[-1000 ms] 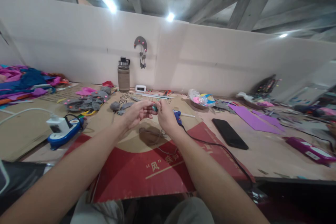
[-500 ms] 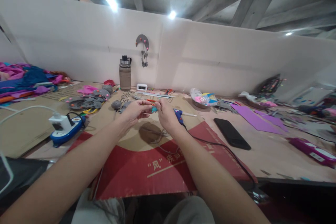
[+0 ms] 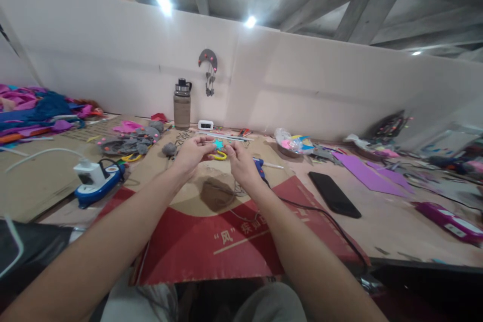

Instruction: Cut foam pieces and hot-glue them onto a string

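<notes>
Above the cardboard, my left hand (image 3: 195, 155) pinches a small turquoise star (image 3: 219, 144) between thumb and fingertips. My right hand (image 3: 241, 162) is close on the star's right side, thumb and fingers pressed together; what they grip is too small to make out. Just under the star shows a yellow loop (image 3: 221, 156), like a scissors handle, partly hidden by my left fingers. Behind my right hand lies a blue glue gun (image 3: 258, 166), partly covered. Thin grey yarn (image 3: 238, 191) trails on the cardboard below my hands.
A red and brown cardboard sheet (image 3: 181, 251) covers the table before me. Around it are a power strip (image 3: 98, 190), grey felt pieces (image 3: 130, 142), a bottle (image 3: 182, 105), a phone (image 3: 334, 194), purple sheets (image 3: 366, 173) and a bowl of scraps (image 3: 292, 145). A black cable crosses the right side.
My hands have drawn slightly apart and the star now shows more fully between them. An orange-red piece at my fingertips is out of sight, and the yellow loop has come into view.
</notes>
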A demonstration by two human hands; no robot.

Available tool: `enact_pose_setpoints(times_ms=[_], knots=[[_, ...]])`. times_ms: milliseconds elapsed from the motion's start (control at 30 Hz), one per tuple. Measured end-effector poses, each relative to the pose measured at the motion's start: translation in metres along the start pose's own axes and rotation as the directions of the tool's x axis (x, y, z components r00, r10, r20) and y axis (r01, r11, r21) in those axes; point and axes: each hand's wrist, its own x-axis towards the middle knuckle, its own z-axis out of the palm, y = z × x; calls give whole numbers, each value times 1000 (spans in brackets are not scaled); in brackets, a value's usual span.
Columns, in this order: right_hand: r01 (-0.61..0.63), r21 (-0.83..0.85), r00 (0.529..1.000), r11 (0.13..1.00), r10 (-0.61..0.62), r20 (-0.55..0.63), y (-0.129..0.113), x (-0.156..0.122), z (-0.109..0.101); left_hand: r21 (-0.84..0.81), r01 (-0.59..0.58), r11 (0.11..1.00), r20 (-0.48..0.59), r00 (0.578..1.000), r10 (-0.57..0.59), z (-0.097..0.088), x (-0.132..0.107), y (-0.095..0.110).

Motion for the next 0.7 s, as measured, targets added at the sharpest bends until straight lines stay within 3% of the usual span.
enact_pose_setpoints(times_ms=[167, 367, 700], knots=[[52, 44, 997, 998, -54, 47, -6, -2, -1, -4, 7, 1000, -3, 1000, -7, -1, 0, 4], [61, -5, 998, 998, -62, -32, -4, -3, -4, -1, 6, 1000, 70, 998, -6, 0, 0, 3], [49, -179, 997, 983, -59, -51, -7, -3, -8, -5, 0, 1000, 160, 987, 1, 1, 0, -4]])
